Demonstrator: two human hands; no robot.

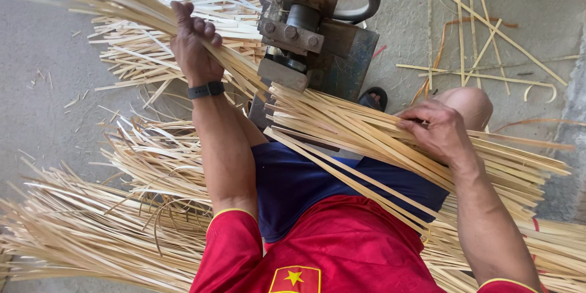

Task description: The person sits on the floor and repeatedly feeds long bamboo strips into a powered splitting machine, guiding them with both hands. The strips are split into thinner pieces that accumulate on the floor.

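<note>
Both hands are on bamboo strips. Left hand (194, 46), with a dark wristband (206, 90) below it, is raised far and to the left, its fingers curled tight around a bundle of long pale strips (122, 0) that fans up toward the far left corner and runs down to the metal machine (308, 30). Right hand (436, 131) lies nearer and to the right, fingers bent and pressing down on a second sheaf of strips (360, 137) resting across the lap; whether it grips them or only rests on them cannot be told. That sheaf stretches from the machine's near edge out to the right. Loose strips (91, 226) are heaped on the floor at the near left.
</note>
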